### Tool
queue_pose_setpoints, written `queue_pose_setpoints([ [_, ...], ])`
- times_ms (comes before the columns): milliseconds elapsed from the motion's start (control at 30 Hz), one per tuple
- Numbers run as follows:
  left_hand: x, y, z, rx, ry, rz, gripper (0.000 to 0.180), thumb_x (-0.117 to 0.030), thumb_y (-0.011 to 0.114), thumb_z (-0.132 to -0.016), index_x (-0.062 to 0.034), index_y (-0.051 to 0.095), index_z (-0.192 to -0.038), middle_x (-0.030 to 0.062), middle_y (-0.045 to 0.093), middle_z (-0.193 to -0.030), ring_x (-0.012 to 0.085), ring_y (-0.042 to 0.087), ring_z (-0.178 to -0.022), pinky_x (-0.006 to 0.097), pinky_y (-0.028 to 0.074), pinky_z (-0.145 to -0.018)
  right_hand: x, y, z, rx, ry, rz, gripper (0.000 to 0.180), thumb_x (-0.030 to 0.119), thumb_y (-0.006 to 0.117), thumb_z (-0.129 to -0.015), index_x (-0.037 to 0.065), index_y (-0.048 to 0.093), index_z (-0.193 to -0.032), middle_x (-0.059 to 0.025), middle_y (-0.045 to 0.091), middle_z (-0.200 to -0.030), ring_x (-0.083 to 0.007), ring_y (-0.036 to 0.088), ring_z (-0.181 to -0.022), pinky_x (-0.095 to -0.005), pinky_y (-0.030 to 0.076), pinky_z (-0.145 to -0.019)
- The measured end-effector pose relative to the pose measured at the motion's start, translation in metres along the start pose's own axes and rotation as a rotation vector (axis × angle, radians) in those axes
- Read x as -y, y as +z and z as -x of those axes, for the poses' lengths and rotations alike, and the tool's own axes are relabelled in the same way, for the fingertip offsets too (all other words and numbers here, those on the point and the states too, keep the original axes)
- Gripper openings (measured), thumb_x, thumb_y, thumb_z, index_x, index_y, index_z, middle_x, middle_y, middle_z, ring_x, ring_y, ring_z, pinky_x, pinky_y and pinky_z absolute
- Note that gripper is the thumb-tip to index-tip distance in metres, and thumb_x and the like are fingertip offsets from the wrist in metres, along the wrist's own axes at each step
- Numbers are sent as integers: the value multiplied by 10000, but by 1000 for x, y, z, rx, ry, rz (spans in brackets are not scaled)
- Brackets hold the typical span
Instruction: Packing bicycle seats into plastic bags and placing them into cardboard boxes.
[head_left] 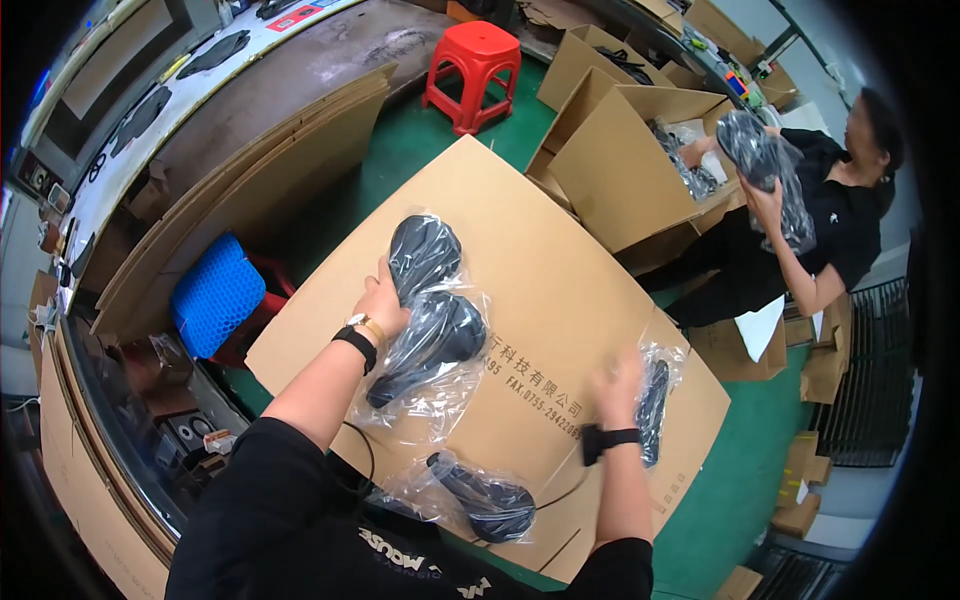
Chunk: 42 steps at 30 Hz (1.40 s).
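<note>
A large brown cardboard box [560, 300] lies in front of me as a work surface. My left hand [383, 303] is closed round the narrow end of a black, paddle-shaped piece in a clear plastic bag [425, 252], its rounded head pointing away from me. Just below, touching my wrist area, lies a second bagged black piece [440, 335]. My right hand [617, 385] is smeared by motion over the box's right side, so its fingers cannot be read. Beside it rests a slim bagged black piece [653, 412]. Another bagged black piece [485, 500] lies at the near edge.
A co-worker [830, 210] at the right holds a bagged black piece over an open carton [640, 160]. A red stool [474, 72] stands at the far side. Flattened cardboard sheets [250, 180] and a blue mesh cushion [217, 295] are on the left. A long bench [220, 70] runs behind them.
</note>
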<state>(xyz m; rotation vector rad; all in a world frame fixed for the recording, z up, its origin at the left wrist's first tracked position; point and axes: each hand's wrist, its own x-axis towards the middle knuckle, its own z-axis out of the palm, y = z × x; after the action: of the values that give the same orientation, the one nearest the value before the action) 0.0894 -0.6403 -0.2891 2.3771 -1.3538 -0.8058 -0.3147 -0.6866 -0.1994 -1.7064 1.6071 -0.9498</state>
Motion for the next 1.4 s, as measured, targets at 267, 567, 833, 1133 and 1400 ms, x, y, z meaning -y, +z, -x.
queue_pose_setpoints([
  [267,31,-57,52,71,-105,932,737,-340,688,-808,4,326,-1350,156,549,-1152,226,559,-1026,323,450,-893,93,214,69,870,-748,673,332,137,506,-821,117,558,-1149,-73,530,-1219,-239,427,-1231,-563,232,-1067],
  [567,131,-41,129,455,-249,1656,650,-511,545,-878,-10,457,-1284,88,598,-1102,209,587,-936,352,483,-854,166,152,73,614,-847,593,175,103,561,-753,162,620,-907,-31,547,-912,-221,529,-953,-525,298,-971],
  [833,67,-14,168,749,-236,1735,672,-540,513,-877,-13,454,-1289,91,593,-1116,216,584,-947,366,477,-866,216,134,114,700,-1126,385,223,144,527,-788,177,592,-999,-42,515,-944,-205,510,-1022,-516,289,-1013],
  [1133,51,5,189,1055,-124,1706,697,-573,478,-876,-17,450,-1295,96,587,-1131,224,580,-959,383,471,-879,194,79,143,677,-1106,501,344,119,493,-807,145,545,-1147,-58,483,-887,-216,496,-908,-440,370,-917],
  [1400,2,1,183,1224,-129,1650,722,-602,447,-874,-20,447,-1301,99,581,-1145,232,577,-969,397,465,-890,192,46,143,743,-1040,452,443,91,495,-804,179,511,-1239,-51,479,-866,-208,489,-869,-406,362,-888],
])
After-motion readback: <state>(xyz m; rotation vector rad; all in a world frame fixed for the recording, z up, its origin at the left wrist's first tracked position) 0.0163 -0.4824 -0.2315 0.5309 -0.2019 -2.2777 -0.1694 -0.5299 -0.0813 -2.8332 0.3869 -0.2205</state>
